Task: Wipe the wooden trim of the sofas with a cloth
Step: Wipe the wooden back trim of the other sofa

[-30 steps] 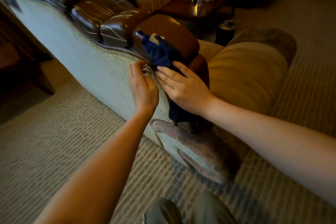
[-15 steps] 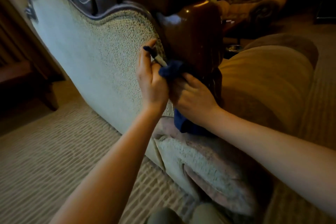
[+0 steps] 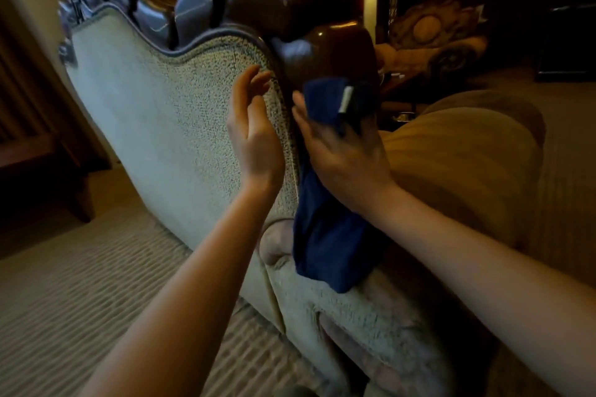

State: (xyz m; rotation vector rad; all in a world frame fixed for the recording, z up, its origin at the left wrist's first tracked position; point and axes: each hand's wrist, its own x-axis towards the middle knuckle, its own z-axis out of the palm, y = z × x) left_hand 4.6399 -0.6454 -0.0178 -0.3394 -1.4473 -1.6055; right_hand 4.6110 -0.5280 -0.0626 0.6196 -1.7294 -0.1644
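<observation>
Pale speckled upholstery covers the sofa (image 3: 167, 126) back that fills my view, and along its top and down its near end runs the dark polished wooden trim (image 3: 335, 51). That end post stands roughly upright, its long axis running from the scrolled crest down toward the padded arm. The navy cloth (image 3: 329, 235) lies draped along this post, lower tail hanging onto the padded arm, upper end bunched near a small white tag. My right hand (image 3: 342, 155) is on it, fingers curled into the cloth and pressing it against the wood, so this hand is nearer the trim. My left hand (image 3: 254, 135) holds nothing, fingers straight and relaxed, just beside the fabric back, left of the post. I judge the stroke should follow the post lengthwise.
</observation>
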